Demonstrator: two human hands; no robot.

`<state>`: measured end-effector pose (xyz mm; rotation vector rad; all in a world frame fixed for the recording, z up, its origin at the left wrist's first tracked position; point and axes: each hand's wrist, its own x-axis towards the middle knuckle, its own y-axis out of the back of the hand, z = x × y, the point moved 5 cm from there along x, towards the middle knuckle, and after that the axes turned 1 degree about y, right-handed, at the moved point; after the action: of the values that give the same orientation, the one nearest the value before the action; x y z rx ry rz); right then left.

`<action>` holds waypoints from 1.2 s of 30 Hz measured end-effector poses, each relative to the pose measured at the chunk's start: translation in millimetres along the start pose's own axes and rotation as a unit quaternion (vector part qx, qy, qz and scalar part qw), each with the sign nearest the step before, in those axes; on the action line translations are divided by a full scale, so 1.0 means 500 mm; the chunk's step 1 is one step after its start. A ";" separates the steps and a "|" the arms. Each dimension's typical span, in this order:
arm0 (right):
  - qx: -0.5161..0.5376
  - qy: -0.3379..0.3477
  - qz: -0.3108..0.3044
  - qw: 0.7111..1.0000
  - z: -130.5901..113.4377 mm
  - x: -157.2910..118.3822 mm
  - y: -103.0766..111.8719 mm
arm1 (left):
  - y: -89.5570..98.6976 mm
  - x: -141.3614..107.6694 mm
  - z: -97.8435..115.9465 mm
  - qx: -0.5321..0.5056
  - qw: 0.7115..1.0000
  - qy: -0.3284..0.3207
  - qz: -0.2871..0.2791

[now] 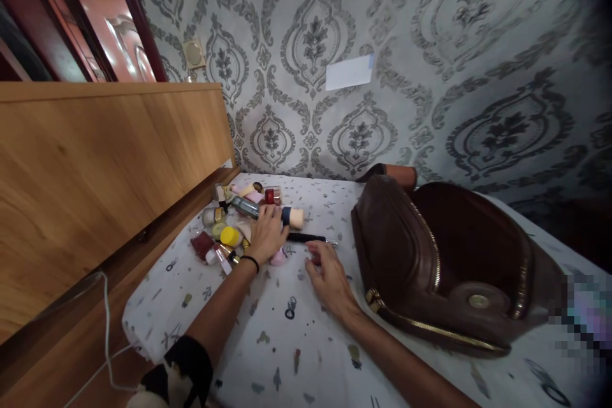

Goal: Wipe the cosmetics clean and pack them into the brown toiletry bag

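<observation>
My left hand (268,233) lies over a pile of small cosmetics, its fingers spread across them. Beneath its fingertips are a grey-blue tube (245,206) and a bottle with a dark blue band and beige end (293,217); a firm grip is not visible. By its wrist are a yellow-capped jar (230,236) and a dark red item (201,246). My right hand (329,280) rests near the sheet, thumb and fingers apart, holding nothing visible. Just beyond its fingertips lies a slim black stick with a silver tip (310,238), its kind unclear.
A brown leather handbag (396,248) stands unzipped on the right of the patterned white sheet (268,357). At the left rises a wooden board (119,166), with a white cable (108,331) below it. Patterned wallpaper (315,32) covers the wall behind.
</observation>
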<state>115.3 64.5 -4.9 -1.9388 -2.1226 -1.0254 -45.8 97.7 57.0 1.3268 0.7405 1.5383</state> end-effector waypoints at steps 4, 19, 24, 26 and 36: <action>0.007 -0.003 0.015 1.000 0.006 -0.002 -0.004 | -0.023 0.008 0.021 -0.027 0.997 -0.073 -0.013; -0.006 0.004 0.001 1.000 0.008 0.000 -0.001 | -0.025 0.124 -0.095 -0.134 0.978 -0.146 -0.061; -0.013 0.008 -0.008 1.000 0.005 0.000 0.002 | -0.019 0.130 -0.126 -0.139 0.978 -0.128 -0.090; -0.013 0.007 -0.008 1.000 0.005 0.000 0.001 | -0.020 0.119 -0.127 -0.132 0.977 -0.127 -0.105; -0.012 0.009 -0.010 1.000 0.009 0.002 -0.002 | -0.015 0.073 -0.096 -0.054 0.980 -0.107 -0.162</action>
<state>115.9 68.0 -8.3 -1.9166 -2.1333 -1.0729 -89.1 140.0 53.8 1.2010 0.6865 1.1421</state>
